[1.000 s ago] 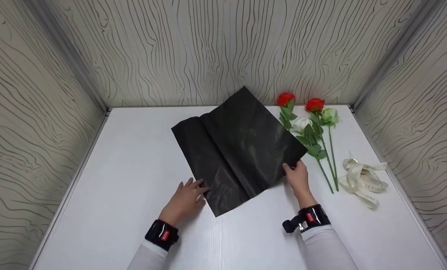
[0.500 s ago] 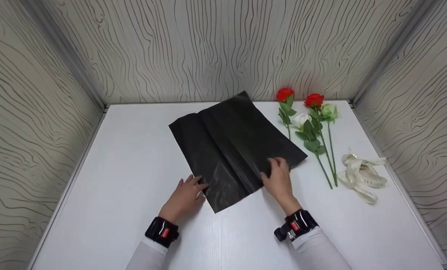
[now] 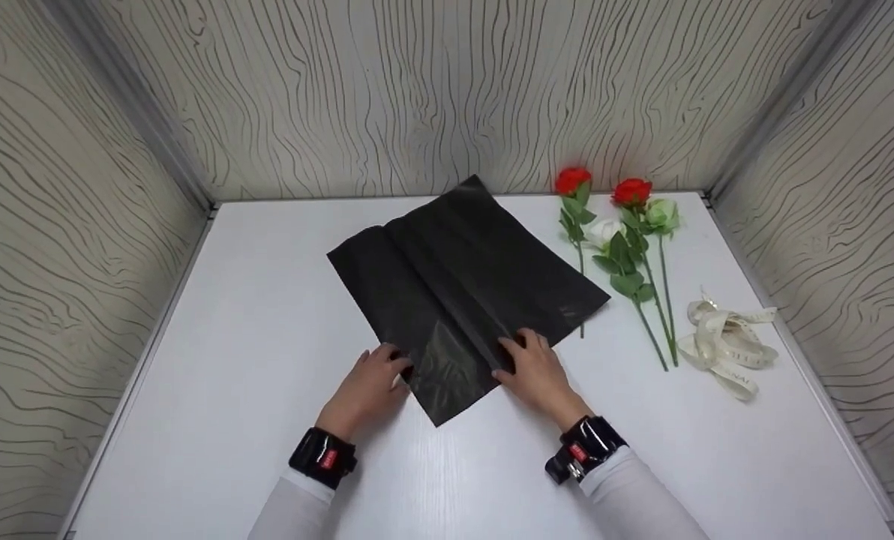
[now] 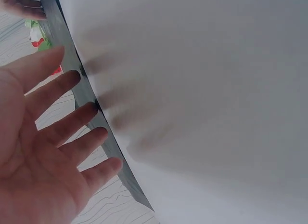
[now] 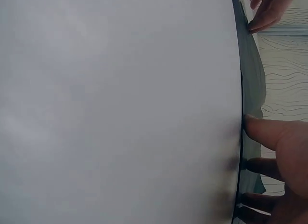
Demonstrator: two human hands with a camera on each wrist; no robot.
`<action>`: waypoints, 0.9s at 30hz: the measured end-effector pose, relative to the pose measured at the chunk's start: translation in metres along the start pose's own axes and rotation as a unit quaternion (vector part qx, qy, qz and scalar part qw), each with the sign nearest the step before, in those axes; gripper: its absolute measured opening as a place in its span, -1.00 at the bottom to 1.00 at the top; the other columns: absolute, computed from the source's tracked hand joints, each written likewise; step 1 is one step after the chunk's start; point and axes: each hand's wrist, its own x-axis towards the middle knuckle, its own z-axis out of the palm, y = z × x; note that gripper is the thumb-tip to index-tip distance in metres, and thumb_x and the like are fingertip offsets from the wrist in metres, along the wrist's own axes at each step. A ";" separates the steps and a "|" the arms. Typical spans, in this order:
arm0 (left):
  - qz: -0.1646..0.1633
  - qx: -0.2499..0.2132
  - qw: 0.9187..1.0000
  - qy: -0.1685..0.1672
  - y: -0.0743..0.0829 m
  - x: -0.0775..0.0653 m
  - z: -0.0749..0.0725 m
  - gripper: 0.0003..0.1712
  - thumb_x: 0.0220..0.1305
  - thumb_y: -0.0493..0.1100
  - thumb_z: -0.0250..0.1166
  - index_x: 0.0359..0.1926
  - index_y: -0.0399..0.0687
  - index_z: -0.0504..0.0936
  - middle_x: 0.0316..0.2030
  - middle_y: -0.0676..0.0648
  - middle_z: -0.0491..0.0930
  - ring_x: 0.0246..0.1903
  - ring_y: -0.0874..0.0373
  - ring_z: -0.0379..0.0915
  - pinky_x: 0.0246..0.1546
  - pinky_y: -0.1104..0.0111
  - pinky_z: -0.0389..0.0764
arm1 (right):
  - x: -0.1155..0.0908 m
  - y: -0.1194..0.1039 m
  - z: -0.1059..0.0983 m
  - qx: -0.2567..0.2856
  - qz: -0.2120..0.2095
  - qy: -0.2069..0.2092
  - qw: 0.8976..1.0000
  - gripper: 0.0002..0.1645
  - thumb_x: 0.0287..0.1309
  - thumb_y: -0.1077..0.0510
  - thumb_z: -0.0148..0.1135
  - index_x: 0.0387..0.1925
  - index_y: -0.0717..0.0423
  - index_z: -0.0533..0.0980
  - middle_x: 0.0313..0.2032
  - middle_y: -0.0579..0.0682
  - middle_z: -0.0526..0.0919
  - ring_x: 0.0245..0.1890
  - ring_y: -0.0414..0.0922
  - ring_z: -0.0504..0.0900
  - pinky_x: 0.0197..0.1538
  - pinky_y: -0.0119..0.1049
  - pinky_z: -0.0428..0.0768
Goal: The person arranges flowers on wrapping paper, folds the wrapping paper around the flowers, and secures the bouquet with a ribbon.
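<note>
A black sheet of wrapping paper (image 3: 484, 255) lies turned at an angle on the white table (image 3: 252, 300), with a lengthwise fold left of its middle. My left hand (image 3: 368, 386) touches the sheet's left edge with its fingertips; in the left wrist view its fingers (image 4: 72, 127) are spread and fairly straight. On the sheet's lower right part, beside the fold, rest the fingers of my right hand (image 3: 541, 379). The right wrist view has the thumb and several fingertips (image 5: 262, 166) against the sheet, which looks like a thin dark strip (image 5: 252, 79) there.
Right of the sheet lie two red roses (image 3: 631, 193), a pale green rose (image 3: 662, 216) and a white rose (image 3: 604, 232). A coiled cream ribbon (image 3: 728, 345) with printed letters is near the right edge. Wood-patterned walls (image 3: 447, 97) enclose the table at the back and sides.
My right hand has let go of the sheet's right corner and moved left onto the sheet near the fold. That corner has come down toward the table. My left hand stays at the left edge.
</note>
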 end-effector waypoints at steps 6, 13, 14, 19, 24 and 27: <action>-0.016 0.019 1.000 0.013 -0.011 0.006 -0.005 -0.48 0.13 -0.03 0.28 0.12 -0.06 0.48 0.17 -0.27 0.27 0.19 -0.12 0.17 0.15 0.01 0.18 | 0.000 0.010 -0.007 0.008 -0.027 -0.043 0.999 -0.33 -0.03 -0.07 0.33 0.15 0.00 0.43 0.19 0.14 0.24 0.19 0.07 0.20 0.13 -0.04 0.26; -0.083 0.043 0.995 -0.026 -0.026 0.015 -0.010 -0.28 0.11 0.12 0.26 0.28 0.06 0.31 0.29 -0.30 0.10 0.28 -0.22 -0.06 0.14 -0.10 0.13 | -0.002 0.016 -0.012 0.020 -0.043 -0.075 0.996 -0.32 -0.01 -0.09 0.31 0.19 -0.06 0.39 0.24 0.09 0.20 0.25 0.00 0.14 0.17 -0.13 0.25; -0.093 0.046 0.994 -0.036 -0.027 0.015 -0.011 -0.26 0.11 0.15 0.25 0.29 0.08 0.29 0.29 -0.30 0.09 0.28 -0.23 -0.08 0.14 -0.10 0.11 | -0.002 0.017 -0.012 0.021 -0.046 -0.076 0.996 -0.32 -0.01 -0.09 0.31 0.19 -0.05 0.39 0.24 0.09 0.20 0.25 0.00 0.14 0.17 -0.13 0.25; -0.121 0.046 0.990 -0.064 -0.033 0.016 -0.013 -0.23 0.09 0.21 0.23 0.30 0.10 0.27 0.30 -0.27 0.09 0.28 -0.23 -0.07 0.14 -0.13 0.09 | 0.000 0.019 -0.014 0.020 -0.061 -0.077 0.995 -0.29 -0.02 -0.10 0.31 0.20 -0.05 0.38 0.26 0.13 0.18 0.27 0.07 0.10 0.20 -0.06 0.19; -0.124 0.046 0.990 -0.057 -0.034 0.016 -0.014 -0.22 0.06 0.23 0.24 0.29 0.13 0.30 0.30 -0.24 0.12 0.27 -0.23 -0.03 0.12 -0.16 0.09 | 0.003 0.027 -0.017 -0.025 -0.043 -0.065 0.997 -0.17 -0.12 -0.26 0.31 0.23 -0.15 0.34 0.30 0.16 0.13 0.30 0.22 -0.01 0.21 0.20 -0.02; -0.124 0.051 0.990 -0.044 -0.033 0.016 -0.014 -0.22 0.05 0.25 0.25 0.28 0.13 0.31 0.29 -0.23 0.14 0.26 -0.24 -0.01 0.09 -0.19 0.09 | 0.004 0.032 -0.019 -0.050 -0.022 -0.067 0.996 -0.11 -0.16 -0.38 0.26 0.25 -0.23 0.30 0.32 0.15 0.09 0.30 0.23 -0.04 0.19 0.27 -0.11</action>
